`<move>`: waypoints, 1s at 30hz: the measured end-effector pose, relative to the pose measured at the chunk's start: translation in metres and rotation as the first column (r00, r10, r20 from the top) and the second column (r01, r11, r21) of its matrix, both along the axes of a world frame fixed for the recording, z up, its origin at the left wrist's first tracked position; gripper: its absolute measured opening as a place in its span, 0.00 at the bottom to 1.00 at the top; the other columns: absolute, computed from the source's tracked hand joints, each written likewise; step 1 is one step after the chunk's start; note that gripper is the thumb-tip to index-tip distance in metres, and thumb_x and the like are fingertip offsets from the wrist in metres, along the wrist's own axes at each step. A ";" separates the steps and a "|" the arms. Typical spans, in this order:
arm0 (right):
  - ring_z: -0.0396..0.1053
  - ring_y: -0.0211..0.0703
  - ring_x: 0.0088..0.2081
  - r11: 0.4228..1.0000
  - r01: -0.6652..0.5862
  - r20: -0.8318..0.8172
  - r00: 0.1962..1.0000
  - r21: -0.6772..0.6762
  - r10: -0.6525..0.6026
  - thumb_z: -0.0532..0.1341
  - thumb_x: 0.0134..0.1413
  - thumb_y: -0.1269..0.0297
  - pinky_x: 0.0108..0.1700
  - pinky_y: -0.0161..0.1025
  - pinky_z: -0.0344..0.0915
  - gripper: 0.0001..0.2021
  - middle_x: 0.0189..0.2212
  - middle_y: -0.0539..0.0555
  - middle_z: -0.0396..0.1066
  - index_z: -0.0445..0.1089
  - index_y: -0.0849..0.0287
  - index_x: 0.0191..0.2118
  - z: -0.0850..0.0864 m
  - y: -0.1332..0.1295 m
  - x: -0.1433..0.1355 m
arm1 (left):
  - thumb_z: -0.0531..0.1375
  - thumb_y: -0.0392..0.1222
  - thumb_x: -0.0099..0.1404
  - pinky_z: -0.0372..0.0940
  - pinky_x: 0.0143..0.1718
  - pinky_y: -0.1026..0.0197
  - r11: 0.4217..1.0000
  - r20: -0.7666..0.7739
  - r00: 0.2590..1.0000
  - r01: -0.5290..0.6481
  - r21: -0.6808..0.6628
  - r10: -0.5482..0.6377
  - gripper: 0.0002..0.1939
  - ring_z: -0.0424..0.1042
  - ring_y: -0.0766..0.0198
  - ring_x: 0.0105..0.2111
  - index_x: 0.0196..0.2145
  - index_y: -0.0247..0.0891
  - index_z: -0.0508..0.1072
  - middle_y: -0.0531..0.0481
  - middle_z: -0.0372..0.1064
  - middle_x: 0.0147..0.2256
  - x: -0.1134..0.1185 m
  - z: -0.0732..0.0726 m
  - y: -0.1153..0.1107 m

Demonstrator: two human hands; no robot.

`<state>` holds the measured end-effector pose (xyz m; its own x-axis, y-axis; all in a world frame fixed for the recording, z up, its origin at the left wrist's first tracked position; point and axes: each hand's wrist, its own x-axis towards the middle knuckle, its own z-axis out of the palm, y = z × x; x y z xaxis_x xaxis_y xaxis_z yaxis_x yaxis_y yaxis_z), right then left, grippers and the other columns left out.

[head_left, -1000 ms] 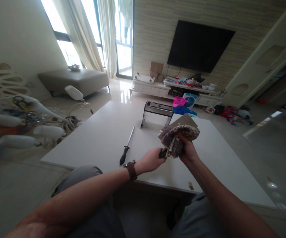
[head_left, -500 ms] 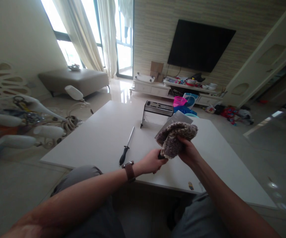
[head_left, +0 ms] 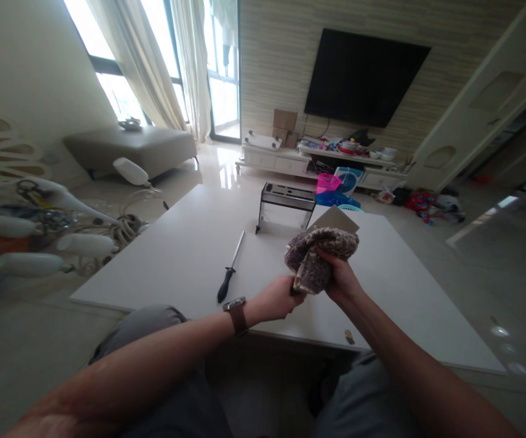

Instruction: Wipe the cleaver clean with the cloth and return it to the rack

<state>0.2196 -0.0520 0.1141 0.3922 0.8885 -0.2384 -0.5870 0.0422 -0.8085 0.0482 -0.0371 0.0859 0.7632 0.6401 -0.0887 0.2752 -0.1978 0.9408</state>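
While the right hand [head_left: 343, 283] holds the bunched cloth [head_left: 313, 267] against the broad knife [head_left: 336, 220], left hand [head_left: 274, 301]: fingers clamped on the handle, right beside the cloth!
Right hand: fingers pinched on the cloth, thumb on top.
Broad knife: up over the bench [head_left: 176, 255], blade tip poking out beyond the cloth.
Sharpening steel [head_left: 231, 268]: lying left of the knife.
Rack [head_left: 288, 194]: standing farther back.
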 end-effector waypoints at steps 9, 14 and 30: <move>0.79 0.48 0.38 0.982 0.142 -0.006 0.990 0.124 -0.143 0.71 0.44 0.66 0.45 0.47 0.78 0.10 0.37 0.51 0.82 0.76 0.56 0.36 0.013 0.023 0.071 | 0.60 0.45 0.62 0.58 0.14 0.68 0.992 -0.036 0.996 0.080 -0.098 -0.083 0.08 0.64 0.68 0.15 0.34 0.38 0.66 0.57 0.64 0.20 -0.008 0.018 0.010; 0.79 0.44 0.40 0.958 0.209 0.046 0.974 0.195 -0.221 0.72 0.45 0.64 0.47 0.44 0.78 0.11 0.36 0.47 0.82 0.76 0.52 0.37 0.015 0.023 0.091 | 0.61 0.44 0.62 0.57 0.13 0.68 0.984 0.027 0.996 0.084 -0.160 -0.080 0.08 0.63 0.69 0.14 0.32 0.39 0.65 0.58 0.62 0.18 -0.011 0.015 0.011; 0.78 0.47 0.40 0.992 -0.125 0.135 0.984 0.035 0.119 0.77 0.35 0.68 0.47 0.43 0.75 0.20 0.37 0.53 0.82 0.76 0.58 0.39 -0.008 -0.001 -0.020 | 0.60 0.39 0.63 0.58 0.14 0.68 0.996 0.032 0.998 -0.059 -0.066 0.061 0.06 0.62 0.68 0.13 0.29 0.38 0.66 0.57 0.62 0.16 -0.004 0.001 0.006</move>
<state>0.1996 -0.0531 0.1064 0.3059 0.9399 -0.1516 -0.4778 0.0139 -0.8784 0.0440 -0.0308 0.0872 0.7266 0.6788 -0.1058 0.2522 -0.1204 0.9602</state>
